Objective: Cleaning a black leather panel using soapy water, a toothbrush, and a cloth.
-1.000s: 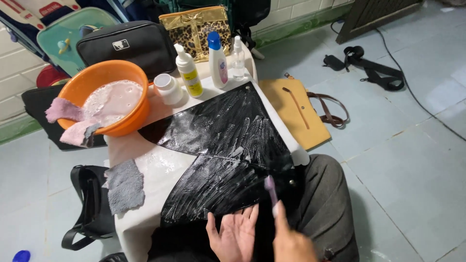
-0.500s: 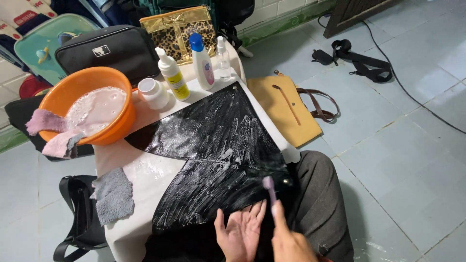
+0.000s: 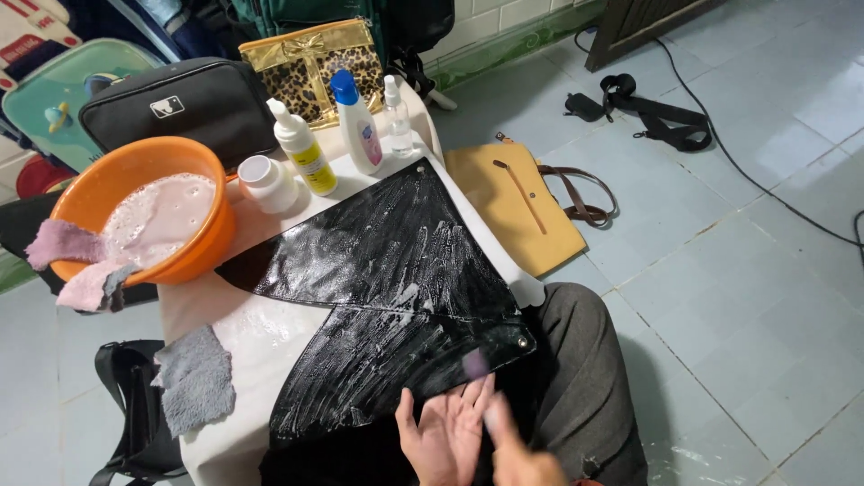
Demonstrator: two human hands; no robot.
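Note:
A glossy black leather piece (image 3: pixel 396 279), streaked with white suds, lies spread across a small white table (image 3: pixel 252 333). My left hand (image 3: pixel 445 432) rests flat, fingers apart, on the piece's near edge. My right hand (image 3: pixel 522 459) is at the bottom edge, mostly cut off, and grips a small brush (image 3: pixel 481 382) with a purple head that is blurred over the leather's near right corner.
An orange basin (image 3: pixel 135 216) of soapy water with pink rags stands at the table's left. Behind are a white jar (image 3: pixel 265 180), three bottles (image 3: pixel 355 121) and a leopard pouch (image 3: pixel 310 58). A grey cloth (image 3: pixel 193 378) hangs off the table. A tan bag (image 3: pixel 522 207) lies on the tiled floor.
The camera has shifted slightly. My right hand with the brush has moved left along the near edge of the leather; my left hand stays flat on it.

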